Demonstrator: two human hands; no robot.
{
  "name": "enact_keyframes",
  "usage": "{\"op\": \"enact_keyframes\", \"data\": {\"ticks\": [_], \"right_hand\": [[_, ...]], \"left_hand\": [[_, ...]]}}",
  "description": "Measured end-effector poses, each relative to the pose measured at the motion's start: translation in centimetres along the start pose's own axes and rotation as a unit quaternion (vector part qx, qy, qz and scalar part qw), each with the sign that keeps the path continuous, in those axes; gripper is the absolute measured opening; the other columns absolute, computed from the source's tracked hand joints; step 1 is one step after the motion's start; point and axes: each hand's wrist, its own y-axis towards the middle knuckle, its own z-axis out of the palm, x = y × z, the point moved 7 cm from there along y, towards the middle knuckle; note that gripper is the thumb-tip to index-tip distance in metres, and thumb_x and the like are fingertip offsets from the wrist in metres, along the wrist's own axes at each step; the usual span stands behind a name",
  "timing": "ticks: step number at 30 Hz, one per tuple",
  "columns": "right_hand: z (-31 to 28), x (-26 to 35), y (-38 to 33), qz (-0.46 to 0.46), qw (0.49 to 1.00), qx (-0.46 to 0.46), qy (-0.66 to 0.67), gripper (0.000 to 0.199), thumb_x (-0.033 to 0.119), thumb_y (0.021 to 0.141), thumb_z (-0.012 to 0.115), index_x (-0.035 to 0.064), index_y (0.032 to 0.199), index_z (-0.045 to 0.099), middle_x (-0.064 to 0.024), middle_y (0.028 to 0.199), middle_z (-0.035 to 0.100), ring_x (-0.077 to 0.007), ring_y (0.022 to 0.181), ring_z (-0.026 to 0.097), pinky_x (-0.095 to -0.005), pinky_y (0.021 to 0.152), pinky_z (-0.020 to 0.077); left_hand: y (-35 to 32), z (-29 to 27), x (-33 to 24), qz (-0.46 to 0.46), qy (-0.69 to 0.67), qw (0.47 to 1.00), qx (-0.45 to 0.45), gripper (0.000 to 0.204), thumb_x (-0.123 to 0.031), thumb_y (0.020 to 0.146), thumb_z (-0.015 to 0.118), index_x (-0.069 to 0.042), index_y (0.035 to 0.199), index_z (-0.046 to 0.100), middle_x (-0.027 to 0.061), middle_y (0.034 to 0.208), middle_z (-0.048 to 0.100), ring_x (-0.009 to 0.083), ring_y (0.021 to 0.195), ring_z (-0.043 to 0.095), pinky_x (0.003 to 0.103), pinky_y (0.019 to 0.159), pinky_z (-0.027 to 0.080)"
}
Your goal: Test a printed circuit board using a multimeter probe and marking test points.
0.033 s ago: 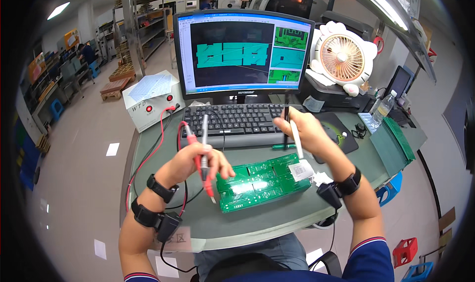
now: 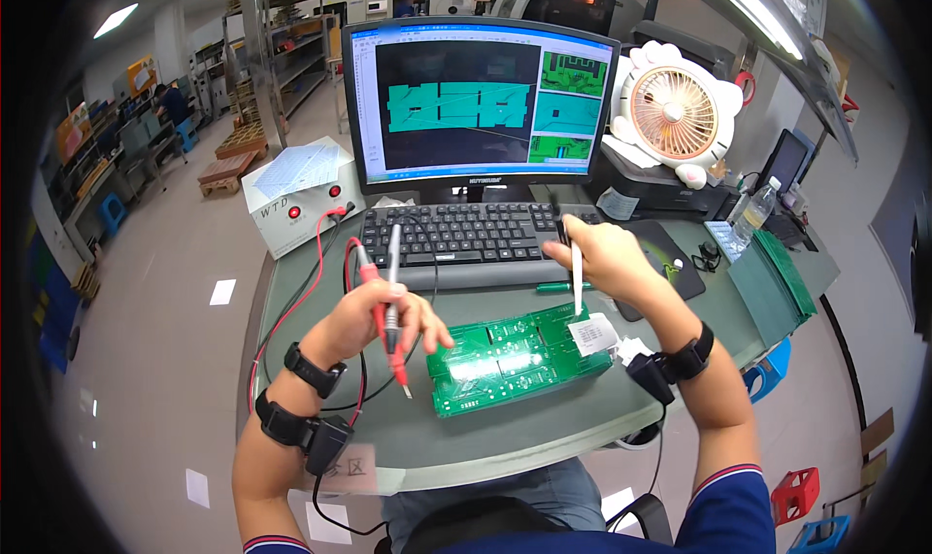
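A stack of green circuit boards (image 2: 485,384) lies on the bench in front of me, with a white printed label (image 2: 592,335) on its upper right part. My left hand (image 2: 364,311), left of the boards, grips a red test probe (image 2: 398,368) whose tip points down, together with a silver-grey pen-shaped probe (image 2: 393,248). That hand's other fingers hang near the boards' left edge. My right hand (image 2: 614,261) is closed round a slim white stick-like tool (image 2: 578,280), its lower end at the top edge of the boards beside the label. A dark, blurred thin piece also shows at those fingers.
Behind the boards sit a black keyboard (image 2: 466,232) and a monitor (image 2: 447,151) showing a board layout. At left, a white box (image 2: 282,204) feeds red and black leads. A green pen (image 2: 558,287), crumpled white paper (image 2: 633,350), a fan (image 2: 675,114) and a bottle (image 2: 755,209) are at right.
My left hand with the probes has shifted slightly up and left. My right hand has moved a little right, and the white tool stands more upright, its lower end further left.
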Motion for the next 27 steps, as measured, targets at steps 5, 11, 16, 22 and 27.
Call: {"op": "enact_keyframes", "data": {"ticks": [5,11,16,22,27], "right_hand": [[0.4,1.1,-1.5,0.018,0.993,0.001,0.120,0.046,0.051,0.096,0.049,0.0075,0.097,0.064,-0.0146,0.085,0.069,-0.0332,0.082,0.067,-0.0458,0.070,0.0507],[2.9,10.2,-7.1,-0.073,0.854,0.101,0.506,0.014,0.014,0.092,0.058,0.0035,0.100,0.064,-0.0083,0.090,0.063,-0.0222,0.081,0.060,-0.0333,0.074,0.0477],[3.5,12.7,-7.5,-0.136,0.859,0.098,0.484,0.013,0.008,0.085,0.069,0.0033,0.096,0.063,-0.0062,0.087,0.065,-0.0155,0.076,0.062,-0.0290,0.067,0.0498],[5.5,12.6,-7.8,-0.082,0.874,0.108,0.466,0.015,0.009,0.083,0.072,0.0034,0.092,0.061,-0.0039,0.076,0.064,-0.0140,0.062,0.061,-0.0275,0.057,0.0490],[5.2,13.2,-7.9,-0.155,0.897,0.050,0.411,0.017,0.005,0.076,0.074,0.0052,0.086,0.060,-0.0049,0.071,0.060,-0.0176,0.060,0.060,-0.0291,0.055,0.0483]], "left_hand": [[-2.2,-1.3,2.2,0.005,-0.058,0.998,-0.005,0.055,-0.033,0.089,0.032,0.000,0.055,0.061,0.0203,0.071,0.066,0.0427,0.093,0.066,0.046,0.103,0.039],[-2.2,0.2,3.3,-0.064,0.034,0.997,0.025,0.052,-0.030,0.090,0.033,-0.001,0.057,0.061,0.0140,0.067,0.065,0.0369,0.096,0.067,0.044,0.111,0.029],[-2.5,0.6,3.8,-0.088,0.066,0.993,0.043,0.048,-0.028,0.091,0.033,-0.004,0.059,0.060,0.0099,0.065,0.063,0.0301,0.090,0.067,0.043,0.110,0.028],[-2.7,0.5,4.7,-0.105,0.054,0.993,0.022,0.045,-0.026,0.092,0.036,-0.003,0.061,0.059,0.0094,0.065,0.061,0.0274,0.084,0.066,0.038,0.101,0.037],[-2.9,0.8,4.9,-0.123,0.064,0.990,-0.008,0.041,-0.025,0.093,0.040,-0.002,0.063,0.057,0.0103,0.068,0.060,0.0248,0.079,0.063,0.035,0.083,0.045]]}}
